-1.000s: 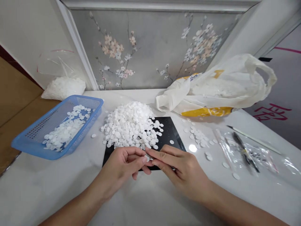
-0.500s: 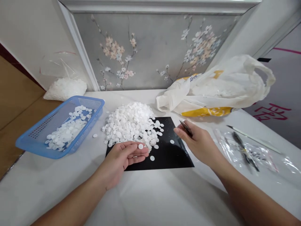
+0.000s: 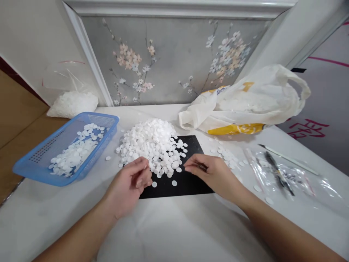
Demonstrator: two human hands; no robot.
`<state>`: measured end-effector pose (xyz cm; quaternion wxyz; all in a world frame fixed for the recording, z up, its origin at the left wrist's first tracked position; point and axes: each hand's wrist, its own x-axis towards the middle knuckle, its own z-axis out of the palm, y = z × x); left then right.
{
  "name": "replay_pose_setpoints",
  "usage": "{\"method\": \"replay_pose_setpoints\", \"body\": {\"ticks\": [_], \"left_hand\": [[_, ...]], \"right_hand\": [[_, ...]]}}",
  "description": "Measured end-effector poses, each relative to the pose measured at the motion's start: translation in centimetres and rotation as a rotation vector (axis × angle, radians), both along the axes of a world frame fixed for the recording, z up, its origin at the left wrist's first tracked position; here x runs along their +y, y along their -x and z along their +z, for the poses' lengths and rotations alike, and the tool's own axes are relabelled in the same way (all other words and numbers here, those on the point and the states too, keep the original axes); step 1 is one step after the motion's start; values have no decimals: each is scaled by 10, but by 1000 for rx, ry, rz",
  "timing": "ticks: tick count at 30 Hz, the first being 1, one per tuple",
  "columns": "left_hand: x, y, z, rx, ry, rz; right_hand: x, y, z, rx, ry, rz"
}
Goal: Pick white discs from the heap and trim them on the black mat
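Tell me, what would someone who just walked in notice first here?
Probably the big heap of small round white discs in the middle, partly on a flat black sheet. Left of it sits a blue plastic basket with more such discs inside. Farther back on the right sprawls a crumpled white plastic bag with yellow print.

Over the tabletop (image 3: 174, 229), the left grip (image 3: 128, 182) is curled, and the right grip (image 3: 218, 176) holds a dark tool (image 3: 202, 166) near a pile of white circles (image 3: 152, 140) partly on a black mat (image 3: 188, 185).
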<state>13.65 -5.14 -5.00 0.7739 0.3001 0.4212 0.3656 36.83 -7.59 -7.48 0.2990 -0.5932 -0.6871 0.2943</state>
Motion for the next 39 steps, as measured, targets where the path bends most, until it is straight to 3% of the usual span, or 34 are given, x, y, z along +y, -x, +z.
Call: {"method": "replay_pose_setpoints", "body": {"ticks": [3,7,14,18,22,25,28,33,36,39], "left_hand": [[5,6,5,-92,-11,72],[8,9,9,6,-56,96],[7,7,6,42,-37,-36],[10,13,6,113,-49,-108],[10,16,4,432,-275,-290],[7,13,-3,827,-585,-358],[4,9,-11,1009,-728,-390],[3,8,-17,1025,-755,-466],[3,10,-14,1023,-767,-486],[2,8,-10,935,-655,-470]], "right_hand": [[-3,7,-4,24,24,157],[-6,18,-8,-51,28,239],[-8,25,-10,-34,19,198],[-5,15,-9,16,59,54],[2,2,-3,68,106,-75],[7,0,-2,68,143,-57],[9,5,-7,18,75,-34],[9,16,-11,-46,9,23],[8,16,-9,-78,67,43],[6,10,-7,-107,166,114]]}}
